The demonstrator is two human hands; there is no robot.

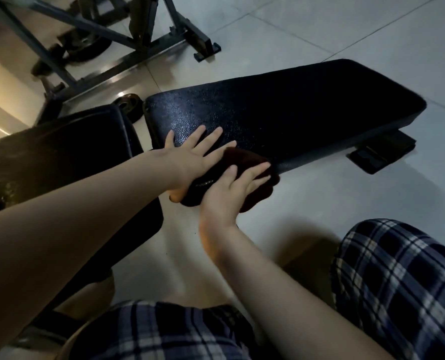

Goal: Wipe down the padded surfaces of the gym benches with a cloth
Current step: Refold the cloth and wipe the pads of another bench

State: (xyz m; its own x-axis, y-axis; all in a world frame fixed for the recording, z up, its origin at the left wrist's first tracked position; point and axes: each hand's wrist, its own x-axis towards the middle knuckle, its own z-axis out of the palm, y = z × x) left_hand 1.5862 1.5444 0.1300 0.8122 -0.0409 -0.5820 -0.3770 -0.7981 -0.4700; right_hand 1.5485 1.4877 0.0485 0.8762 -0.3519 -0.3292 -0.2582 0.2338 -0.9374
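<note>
- i see l hand (190, 154) flat on bench pad (281, 105), fingers spread, heel on cloth (244, 158).
- r hand (229, 193) fingers straight, pressing cloth at pad's 7 o'clock edge.

The long bench pad (281, 100) is black with a fine pebbled grain that shines bluish where light falls. The cloth (244, 157) is dark reddish brown. The seat pad (73, 141) is plain glossy black. The shorts (398, 281) are navy plaid crossed with white lines. The floor tiles (346, 27) are pale grey with thin dark joints, the rack frame (107, 35) dark grey
</note>
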